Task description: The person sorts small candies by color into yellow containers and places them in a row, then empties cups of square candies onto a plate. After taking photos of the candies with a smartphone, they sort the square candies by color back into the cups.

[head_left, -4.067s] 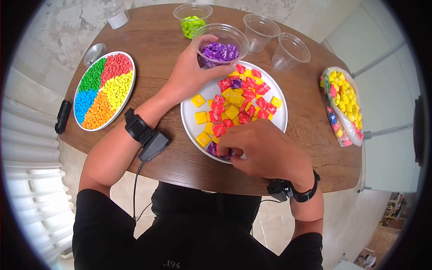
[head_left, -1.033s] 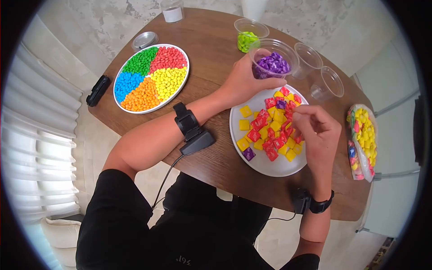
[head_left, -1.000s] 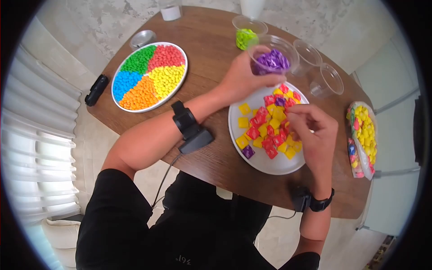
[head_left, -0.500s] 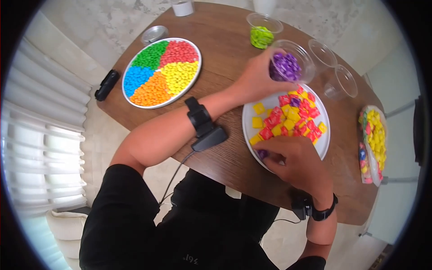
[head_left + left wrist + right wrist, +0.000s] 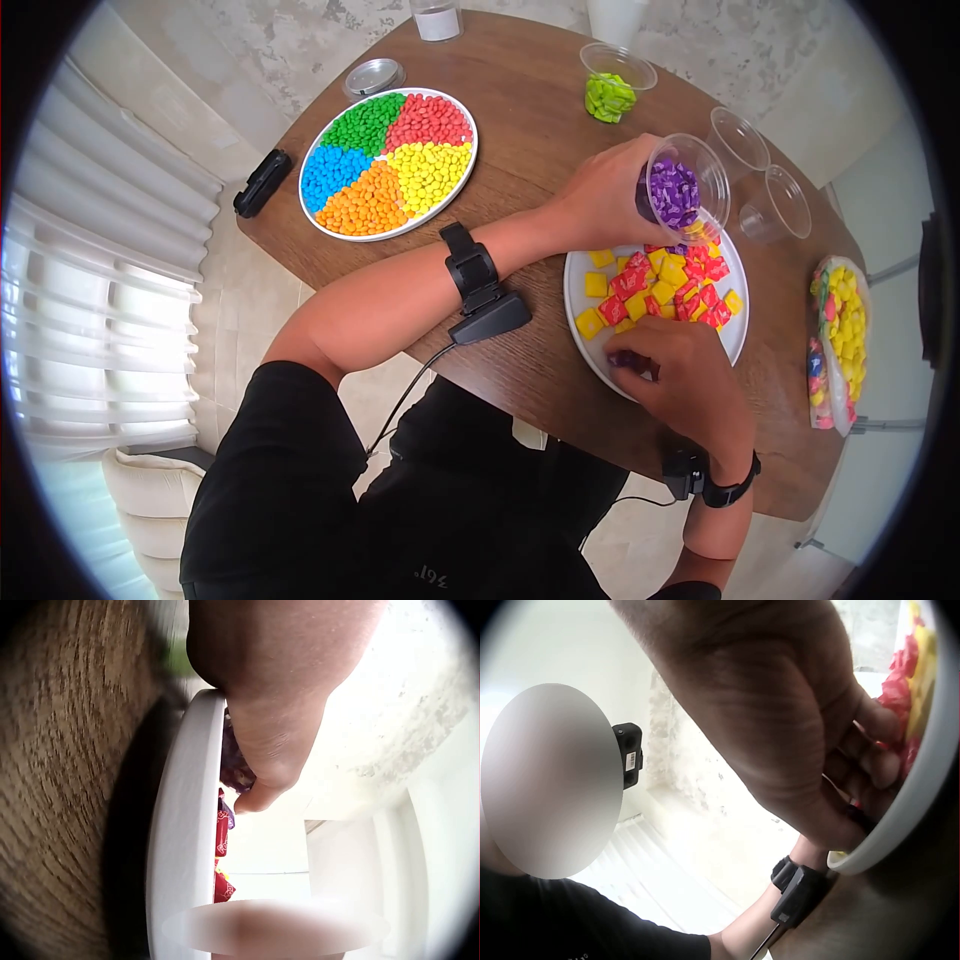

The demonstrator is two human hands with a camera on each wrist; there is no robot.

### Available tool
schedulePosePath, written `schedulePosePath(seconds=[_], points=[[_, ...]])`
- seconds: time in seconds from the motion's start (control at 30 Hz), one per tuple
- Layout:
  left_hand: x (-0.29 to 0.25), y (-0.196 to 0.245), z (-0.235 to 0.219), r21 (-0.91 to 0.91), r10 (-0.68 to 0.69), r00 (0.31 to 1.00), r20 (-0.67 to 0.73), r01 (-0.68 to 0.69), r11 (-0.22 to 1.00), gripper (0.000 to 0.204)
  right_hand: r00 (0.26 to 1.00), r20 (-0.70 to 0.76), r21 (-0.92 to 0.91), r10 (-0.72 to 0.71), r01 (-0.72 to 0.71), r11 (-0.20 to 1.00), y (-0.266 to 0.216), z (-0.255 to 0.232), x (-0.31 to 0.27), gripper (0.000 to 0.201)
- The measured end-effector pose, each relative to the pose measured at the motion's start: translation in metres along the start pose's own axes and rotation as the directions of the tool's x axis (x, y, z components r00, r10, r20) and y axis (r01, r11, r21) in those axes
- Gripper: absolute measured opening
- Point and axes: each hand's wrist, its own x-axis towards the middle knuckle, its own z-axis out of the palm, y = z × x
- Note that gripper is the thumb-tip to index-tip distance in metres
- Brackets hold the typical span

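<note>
In the head view my left hand [image 5: 610, 195] grips a clear plastic cup [image 5: 712, 190], tilted over the far side of a white plate [image 5: 574, 285]. Purple wrapped candies [image 5: 675, 192] fill its lower part. Red and yellow wrapped candies [image 5: 668, 272] lie in a pile on the plate. At the plate's near edge, the thumb and fingers of my right hand [image 5: 690, 375] pinch a purple wrapped candy [image 5: 626, 360]. The right wrist view shows this hand [image 5: 780, 727] low inside the plate's rim [image 5: 930, 780]. My left thumb [image 5: 270, 787] shows above the plate in the left wrist view.
A plate of colour-sorted small candies [image 5: 309, 205] stands at the left, near a round metal lid [image 5: 375, 76]. At the back is a cup of green candies [image 5: 610, 97]. Two clear cups [image 5: 740, 140] stand behind the plate. A bag of candies [image 5: 840, 340] lies right.
My right hand has moved from the plate's right side to its near edge and picked up the purple candy there. My left hand has brought the cup nearer and tilted it towards me.
</note>
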Motion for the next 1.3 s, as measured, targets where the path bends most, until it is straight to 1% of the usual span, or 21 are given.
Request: schedulePosePath(seconds=[0.13,0.2,0.23,0.3,0.33,0.4,0.43,0.5,0.53,0.6,0.63,0.7,0.73,0.77,0.83,0.9,0.97,1.03,1.1,1.23,1.3], points=[[-0.001,0.002,-0.001,0.013,-0.012,1.000,0.012,0.012,1.000,0.093,0.998,-0.006,0.094,0.064,-0.063,0.994,-0.001,-0.001,0.002,0.011],[0.000,0.003,0.000,0.020,-0.011,1.000,0.007,0.011,1.000,0.092,0.993,-0.116,0.108,0.027,-0.014,0.994,0.002,-0.001,0.003,0.012],[-0.001,0.002,0.000,0.048,0.006,1.000,0.006,-0.007,0.999,0.091,0.993,-0.114,0.108,0.026,-0.014,0.994,0.000,-0.004,0.004,0.012],[-0.002,0.000,0.000,0.078,0.023,1.000,0.006,-0.024,0.997,0.090,0.977,-0.127,0.230,0.172,-0.140,0.963,-0.007,-0.013,0.004,0.015],[-0.002,0.001,0.000,0.085,0.021,1.000,0.006,-0.021,0.996,0.089,0.977,-0.127,0.230,0.173,-0.141,0.963,-0.007,-0.012,0.004,0.015],[-0.002,0.001,0.000,0.086,0.020,1.000,0.008,-0.021,0.996,0.089,0.931,-0.343,0.250,0.129,-0.041,0.967,-0.003,-0.011,0.004,0.016],[-0.002,0.001,0.000,0.091,0.016,1.000,0.015,-0.017,0.996,0.089,0.929,-0.344,0.249,0.132,-0.046,0.967,-0.001,-0.011,0.003,0.016],[-0.003,0.000,-0.001,0.090,0.014,1.000,0.024,-0.016,0.996,0.090,0.864,-0.488,0.212,0.123,-0.020,0.977,0.005,-0.012,0.004,0.018],[-0.003,0.000,-0.001,0.090,0.034,0.999,0.005,-0.035,0.995,0.089,0.863,-0.490,0.210,0.127,-0.025,0.977,0.007,-0.011,0.005,0.018],[-0.003,-0.001,0.002,0.072,0.067,0.998,-0.008,-0.067,0.995,0.089,0.797,-0.554,0.330,0.240,-0.054,0.942,0.011,-0.012,0.003,0.016],[-0.003,0.001,0.001,0.087,0.059,0.998,-0.017,-0.057,0.995,0.087,0.788,-0.563,0.320,0.250,-0.072,0.945,0.012,-0.011,0.004,0.016],[-0.002,0.003,0.001,0.073,0.072,0.997,-0.013,-0.070,0.995,0.085,0.728,-0.610,0.500,0.312,0.048,0.865,0.013,-0.009,0.006,0.013],[-0.003,0.002,0.001,0.083,0.059,0.998,-0.013,-0.057,0.995,0.083,0.759,-0.574,0.535,0.308,0.062,0.843,0.014,-0.012,0.003,0.010],[-0.002,0.003,0.000,0.095,0.044,0.999,-0.014,-0.043,0.995,0.082,0.744,-0.587,0.523,0.319,0.048,0.851,0.016,-0.012,0.002,0.010],[-0.001,0.004,0.002,0.091,0.054,0.998,-0.012,-0.053,0.994,0.081,0.764,-0.540,0.578,0.354,0.031,0.816,0.017,-0.011,0.002,0.009],[-0.002,0.005,0.001,0.086,0.036,0.999,-0.010,-0.035,0.996,0.081,0.753,-0.546,0.565,0.368,0.007,0.825,0.014,-0.012,0.004,0.007],[-0.001,0.008,0.001,0.101,0.044,0.999,-0.006,-0.043,0.994,0.081,0.790,-0.479,0.551,0.382,-0.069,0.832,0.019,-0.011,0.003,0.005],[-0.002,0.008,0.000,0.133,0.039,0.999,-0.010,-0.037,0.990,0.082,0.795,-0.471,0.526,0.382,-0.095,0.845,0.021,-0.010,0.002,0.005],[-0.002,0.006,0.002,0.110,0.129,0.990,-0.058,-0.122,0.986,0.076,0.809,-0.454,0.508,0.373,-0.109,0.855,0.022,-0.008,0.004,0.004],[-0.002,0.004,0.001,0.093,0.122,0.992,-0.038,-0.118,0.989,0.077,0.809,-0.405,0.526,0.425,-0.174,0.832,0.019,-0.010,0.005,0.005],[-0.003,0.004,0.000,0.097,0.107,0.994,-0.037,-0.103,0.990,0.077,0.818,-0.310,0.606,0.484,-0.222,0.764,0.014,-0.012,0.004,0.007]])
